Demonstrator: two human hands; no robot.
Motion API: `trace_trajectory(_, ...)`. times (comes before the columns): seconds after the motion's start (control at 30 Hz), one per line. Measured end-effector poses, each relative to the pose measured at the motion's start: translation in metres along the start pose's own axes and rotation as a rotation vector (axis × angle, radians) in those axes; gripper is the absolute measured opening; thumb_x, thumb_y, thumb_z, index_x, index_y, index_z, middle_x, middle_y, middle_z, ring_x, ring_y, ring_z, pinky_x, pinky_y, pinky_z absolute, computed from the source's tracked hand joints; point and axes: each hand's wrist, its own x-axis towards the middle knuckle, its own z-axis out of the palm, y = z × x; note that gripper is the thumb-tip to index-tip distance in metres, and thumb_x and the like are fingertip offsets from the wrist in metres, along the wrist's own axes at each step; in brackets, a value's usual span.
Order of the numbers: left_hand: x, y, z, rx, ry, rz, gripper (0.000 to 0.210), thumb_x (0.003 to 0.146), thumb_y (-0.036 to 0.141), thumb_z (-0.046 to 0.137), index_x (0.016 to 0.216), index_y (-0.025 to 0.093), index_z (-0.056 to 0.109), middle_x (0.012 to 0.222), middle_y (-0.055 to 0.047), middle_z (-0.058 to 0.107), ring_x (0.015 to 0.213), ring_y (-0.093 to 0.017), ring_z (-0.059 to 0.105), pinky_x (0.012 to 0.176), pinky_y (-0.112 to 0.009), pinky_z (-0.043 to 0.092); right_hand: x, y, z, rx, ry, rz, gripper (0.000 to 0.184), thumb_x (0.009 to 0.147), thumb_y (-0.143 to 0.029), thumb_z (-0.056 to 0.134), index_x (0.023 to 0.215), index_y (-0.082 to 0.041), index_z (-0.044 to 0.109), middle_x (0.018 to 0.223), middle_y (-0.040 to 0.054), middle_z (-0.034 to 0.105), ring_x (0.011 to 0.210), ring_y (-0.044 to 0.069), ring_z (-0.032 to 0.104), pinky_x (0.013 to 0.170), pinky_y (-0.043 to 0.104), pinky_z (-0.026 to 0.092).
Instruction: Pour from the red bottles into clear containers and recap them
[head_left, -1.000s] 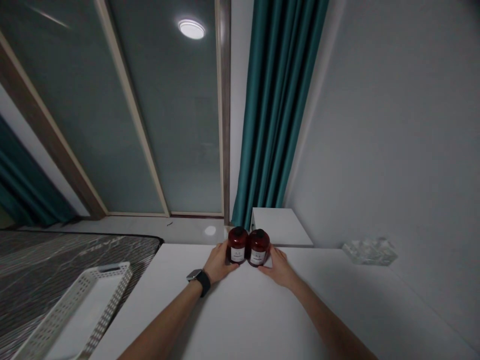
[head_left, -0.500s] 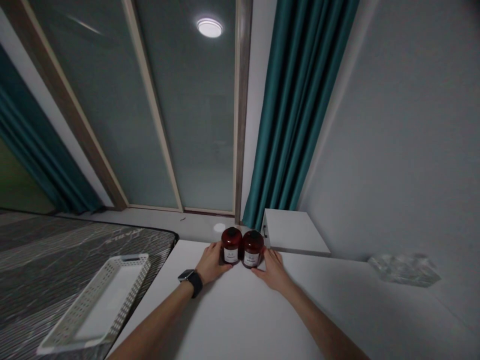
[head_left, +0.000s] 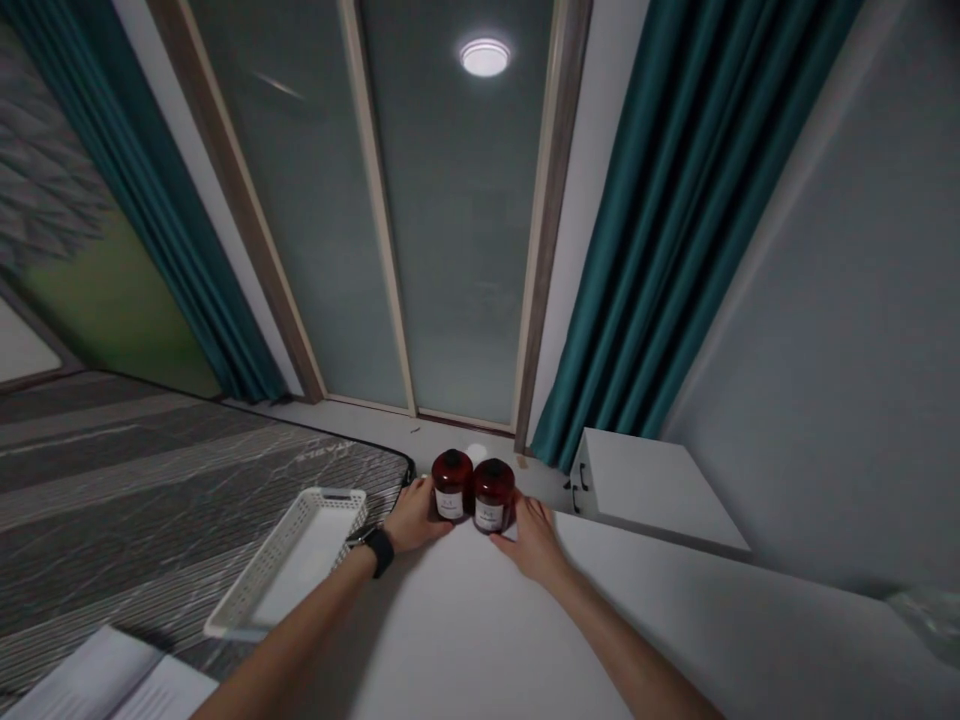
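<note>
Two squat reddish-brown bottles with dark tops and white labels stand upright, side by side, near the far edge of the white table [head_left: 465, 640]. My left hand [head_left: 414, 518], with a black watch [head_left: 373, 548] on its wrist, curls round the outer side of the left bottle [head_left: 451, 472], thumb in front. From the other side my right hand [head_left: 534, 542] grips the right bottle [head_left: 493, 482], its thumb low at the front. The fingers behind both bottles are partly hidden. The bottles appear to touch each other.
A white perforated basket [head_left: 281, 580] lies on the dark striped mattress [head_left: 135, 470] to the left, with an open book [head_left: 124, 685] nearer. Past the table stands a white cabinet [head_left: 660, 485]. Clear crumpled plastic [head_left: 930, 615] sits at the far right. Teal curtains [head_left: 660, 220] flank glass sliding doors [head_left: 457, 230].
My view has turned to the left, bringing the book into sight and shifting the surroundings rightward. Both hands keep their hold on the bottles, which remain together near the table's far edge.
</note>
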Motion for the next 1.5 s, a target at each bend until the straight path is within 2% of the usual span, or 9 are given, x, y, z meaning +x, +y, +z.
trace_trajectory(0.27,0.001,-0.028,-0.018,-0.051,0.065,-0.015,0.059,0.062,0.019,0.077,0.118,0.018,0.058,0.12,-0.014,0.065,0.119,-0.04,0.054,0.103,-0.053,0.04,0.016,-0.029,0.024,0.012,0.018,0.002,0.076,0.075,-0.026,0.073,0.142,-0.018,0.038,0.126,0.0142,0.064,0.115,0.033,0.057,0.099,0.044,0.039)
trace_trajectory(0.53,-0.004,-0.045,-0.016,-0.186,0.083,0.021,0.06,0.068,0.016,0.071,0.124,0.017,0.052,0.126,-0.013,0.063,0.118,-0.032,0.058,0.104,-0.048,0.045,0.028,-0.034,0.035,0.022,0.001,-0.001,0.076,0.075,-0.026,0.073,0.142,-0.019,0.038,0.126,0.0138,0.064,0.116,0.033,0.057,0.099,0.043,0.039)
trace_trajectory(0.83,-0.011,-0.044,-0.009,-0.311,0.121,-0.02,0.057,0.074,0.016,0.068,0.128,0.016,0.048,0.123,-0.013,0.066,0.114,-0.029,0.063,0.099,-0.046,0.05,0.028,-0.034,0.035,0.021,-0.001,-0.001,0.075,0.076,-0.027,0.072,0.143,-0.019,0.038,0.125,0.0134,0.064,0.118,0.033,0.057,0.099,0.043,0.039)
trace_trajectory(1.07,-0.014,-0.044,-0.004,-0.343,0.154,-0.002,0.068,0.075,0.017,0.068,0.138,0.017,0.04,0.136,-0.015,0.058,0.126,-0.03,0.056,0.108,-0.048,0.044,0.027,-0.032,0.036,0.035,-0.002,-0.015,0.074,0.079,-0.025,0.069,0.145,-0.018,0.035,0.13,0.015,0.062,0.12,0.033,0.055,0.101,0.044,0.038)
trace_trajectory(1.23,-0.015,-0.045,-0.001,-0.359,0.16,0.007,0.068,0.077,0.019,0.068,0.138,0.016,0.038,0.138,-0.017,0.056,0.129,-0.03,0.053,0.108,-0.049,0.043,0.028,-0.031,0.036,0.042,-0.005,-0.007,0.077,0.078,-0.025,0.069,0.146,-0.017,0.033,0.127,0.0148,0.063,0.119,0.032,0.056,0.1,0.043,0.039)
trace_trajectory(1.37,-0.015,-0.047,0.001,-0.371,0.164,0.025,0.067,0.079,0.02,0.067,0.138,0.016,0.038,0.141,-0.017,0.053,0.13,-0.029,0.052,0.109,-0.046,0.043,0.029,-0.031,0.036,0.048,-0.009,0.01,0.082,0.076,-0.024,0.07,0.147,-0.015,0.03,0.125,0.0158,0.064,0.117,0.033,0.057,0.1,0.044,0.04)
trace_trajectory(1.5,-0.017,-0.048,0.002,-0.366,0.171,0.03,0.076,0.076,0.02,0.07,0.142,0.017,0.034,0.144,-0.017,0.051,0.131,-0.029,0.051,0.111,-0.046,0.04,0.029,-0.03,0.035,0.063,-0.01,0.02,0.091,0.075,-0.024,0.072,0.151,-0.015,0.023,0.128,0.0156,0.062,0.119,0.033,0.056,0.101,0.043,0.041)
